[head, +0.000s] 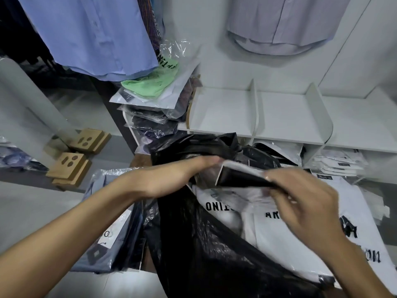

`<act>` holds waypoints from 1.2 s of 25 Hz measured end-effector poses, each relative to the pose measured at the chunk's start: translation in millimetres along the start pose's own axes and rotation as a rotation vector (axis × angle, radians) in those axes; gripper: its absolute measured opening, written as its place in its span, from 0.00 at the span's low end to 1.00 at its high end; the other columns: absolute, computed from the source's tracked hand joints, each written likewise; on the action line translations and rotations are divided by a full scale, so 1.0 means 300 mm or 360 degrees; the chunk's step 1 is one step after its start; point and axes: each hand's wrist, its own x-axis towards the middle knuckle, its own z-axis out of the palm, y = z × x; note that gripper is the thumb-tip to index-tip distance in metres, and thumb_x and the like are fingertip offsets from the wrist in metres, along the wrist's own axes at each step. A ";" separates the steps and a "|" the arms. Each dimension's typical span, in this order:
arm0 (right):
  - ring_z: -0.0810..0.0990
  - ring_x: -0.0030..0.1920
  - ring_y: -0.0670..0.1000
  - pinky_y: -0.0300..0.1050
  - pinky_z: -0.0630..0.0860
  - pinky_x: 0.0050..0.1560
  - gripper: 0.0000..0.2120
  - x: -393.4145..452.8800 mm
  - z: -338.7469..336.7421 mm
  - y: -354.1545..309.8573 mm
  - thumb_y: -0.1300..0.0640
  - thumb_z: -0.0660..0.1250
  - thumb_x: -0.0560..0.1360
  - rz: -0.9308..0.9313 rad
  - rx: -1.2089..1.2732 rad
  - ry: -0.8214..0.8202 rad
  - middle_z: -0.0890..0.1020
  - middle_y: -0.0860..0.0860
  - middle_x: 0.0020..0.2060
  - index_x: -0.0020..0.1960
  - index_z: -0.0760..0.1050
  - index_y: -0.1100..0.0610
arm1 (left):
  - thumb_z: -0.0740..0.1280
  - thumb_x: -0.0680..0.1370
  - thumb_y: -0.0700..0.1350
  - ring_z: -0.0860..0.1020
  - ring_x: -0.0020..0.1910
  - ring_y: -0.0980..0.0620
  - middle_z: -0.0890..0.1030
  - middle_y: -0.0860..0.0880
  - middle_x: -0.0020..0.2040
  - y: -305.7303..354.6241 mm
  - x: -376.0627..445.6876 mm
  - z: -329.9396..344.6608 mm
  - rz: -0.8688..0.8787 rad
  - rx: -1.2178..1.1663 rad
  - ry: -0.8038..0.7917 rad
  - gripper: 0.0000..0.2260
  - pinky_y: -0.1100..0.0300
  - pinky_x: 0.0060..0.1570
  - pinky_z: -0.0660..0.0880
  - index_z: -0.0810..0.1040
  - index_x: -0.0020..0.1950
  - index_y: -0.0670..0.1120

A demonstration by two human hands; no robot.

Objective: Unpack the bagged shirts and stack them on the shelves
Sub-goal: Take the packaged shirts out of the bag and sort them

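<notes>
Gripping the rim of a large black plastic bag [214,244] with the left hand [171,179], fingers curled over its edge and partly hidden behind it. Pinching a dark folded packet [242,177] with the right hand [305,203], fingers [277,179] pressed together on its near end, though motion blur is softening the detail. Holding that packet just above the bag's open mouth, over white bagged shirts [279,229] with black lettering lying inside and beside the bag. Resting to the left of the black bag, a blue shirt in clear wrap [107,233]. Sitting beyond the hands, white shelves [279,117] with upright dividers on top and folded white shirts [337,164] stacked in a lower compartment. Leaning at the shelves' left end, a pile of wrapped shirts topped by a green one [150,84]. Hanging above, a blue shirt [92,35] and a pale lilac shirt [283,24].
</notes>
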 end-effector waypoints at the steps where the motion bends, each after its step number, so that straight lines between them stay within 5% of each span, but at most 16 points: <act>1: 0.82 0.45 0.52 0.53 0.77 0.41 0.16 0.021 -0.019 0.015 0.66 0.67 0.76 0.0071 0.0061 0.0054 0.83 0.45 0.46 0.59 0.80 0.50 | 0.58 0.83 0.64 0.74 0.71 0.59 0.76 0.58 0.72 0.051 -0.029 0.017 0.0073 0.0089 0.0028 0.22 0.55 0.77 0.62 0.74 0.73 0.55; 3: 0.81 0.47 0.55 0.56 0.76 0.46 0.18 0.091 -0.061 0.031 0.70 0.66 0.72 0.0184 0.0065 0.0175 0.81 0.45 0.47 0.57 0.83 0.56 | 0.64 0.83 0.59 0.73 0.72 0.55 0.75 0.54 0.73 0.170 -0.074 0.057 0.0261 0.0350 0.0095 0.23 0.55 0.74 0.68 0.70 0.76 0.54; 5: 0.80 0.47 0.56 0.57 0.72 0.49 0.17 0.154 -0.084 0.026 0.71 0.68 0.70 0.0217 -0.0037 0.0280 0.81 0.45 0.47 0.55 0.84 0.57 | 0.73 0.78 0.56 0.82 0.59 0.55 0.83 0.54 0.60 0.244 -0.116 0.095 0.0616 0.0646 0.0387 0.21 0.51 0.62 0.77 0.76 0.70 0.55; 7: 0.80 0.48 0.56 0.59 0.70 0.53 0.14 0.203 -0.103 0.013 0.68 0.71 0.72 0.0236 -0.0102 0.0373 0.80 0.41 0.46 0.54 0.84 0.54 | 0.72 0.78 0.56 0.80 0.42 0.58 0.84 0.54 0.43 0.208 -0.062 0.098 0.0731 0.0604 0.0693 0.08 0.52 0.49 0.80 0.81 0.55 0.56; 9: 0.80 0.50 0.56 0.61 0.72 0.57 0.09 0.248 -0.136 0.026 0.59 0.76 0.76 0.0274 -0.0028 0.0481 0.79 0.38 0.46 0.55 0.82 0.51 | 0.71 0.80 0.51 0.82 0.44 0.55 0.86 0.47 0.46 0.183 -0.021 0.079 0.0659 0.0235 0.0939 0.09 0.46 0.51 0.81 0.82 0.54 0.48; 12: 0.80 0.55 0.46 0.50 0.76 0.61 0.23 0.257 -0.142 0.089 0.46 0.80 0.71 0.0719 0.0394 0.0581 0.80 0.36 0.52 0.62 0.75 0.44 | 0.69 0.78 0.43 0.85 0.50 0.52 0.87 0.49 0.51 0.160 -0.001 0.038 0.0723 -0.0418 0.1054 0.08 0.56 0.52 0.81 0.80 0.57 0.44; 16: 0.85 0.58 0.52 0.42 0.82 0.53 0.35 0.168 -0.021 0.112 0.43 0.79 0.65 0.1270 0.1369 0.0078 0.86 0.49 0.57 0.68 0.74 0.50 | 0.68 0.78 0.42 0.84 0.56 0.49 0.86 0.47 0.57 0.152 0.028 0.025 0.0692 -0.0812 0.1101 0.13 0.56 0.54 0.80 0.79 0.63 0.44; 20: 0.83 0.62 0.49 0.53 0.80 0.64 0.30 0.118 0.072 0.133 0.51 0.78 0.72 0.1426 0.1184 0.0160 0.83 0.48 0.62 0.70 0.73 0.52 | 0.67 0.82 0.41 0.85 0.54 0.47 0.86 0.46 0.57 0.201 0.035 0.070 0.0603 -0.0666 0.1051 0.10 0.54 0.51 0.82 0.79 0.63 0.46; 22: 0.79 0.63 0.44 0.53 0.78 0.66 0.36 0.123 0.061 0.145 0.47 0.78 0.72 0.1487 0.0776 0.0263 0.77 0.46 0.67 0.75 0.66 0.47 | 0.68 0.83 0.43 0.86 0.53 0.42 0.87 0.44 0.55 0.227 0.051 0.110 0.0606 -0.0495 0.1146 0.08 0.45 0.52 0.83 0.80 0.61 0.46; 24: 0.79 0.62 0.41 0.52 0.78 0.66 0.34 0.123 0.043 0.126 0.37 0.73 0.72 0.1409 0.0777 0.0138 0.76 0.45 0.67 0.75 0.66 0.41 | 0.69 0.82 0.45 0.84 0.53 0.37 0.86 0.41 0.54 0.255 0.094 0.165 0.0596 -0.0390 0.1248 0.07 0.36 0.55 0.81 0.81 0.60 0.48; 27: 0.79 0.68 0.45 0.53 0.77 0.66 0.33 0.132 0.028 0.044 0.31 0.68 0.74 0.1386 0.1613 -0.0175 0.78 0.44 0.69 0.76 0.68 0.38 | 0.72 0.78 0.47 0.83 0.56 0.51 0.82 0.46 0.62 0.301 0.157 0.277 0.0471 -0.0173 0.0926 0.19 0.50 0.61 0.80 0.76 0.69 0.54; 30: 0.83 0.62 0.48 0.52 0.80 0.63 0.20 0.132 -0.010 0.086 0.49 0.70 0.79 0.1476 0.1527 0.0163 0.85 0.49 0.60 0.69 0.76 0.52 | 0.75 0.75 0.48 0.66 0.70 0.67 0.65 0.57 0.75 0.315 0.189 0.336 0.0388 0.0544 0.0435 0.37 0.69 0.71 0.63 0.63 0.81 0.57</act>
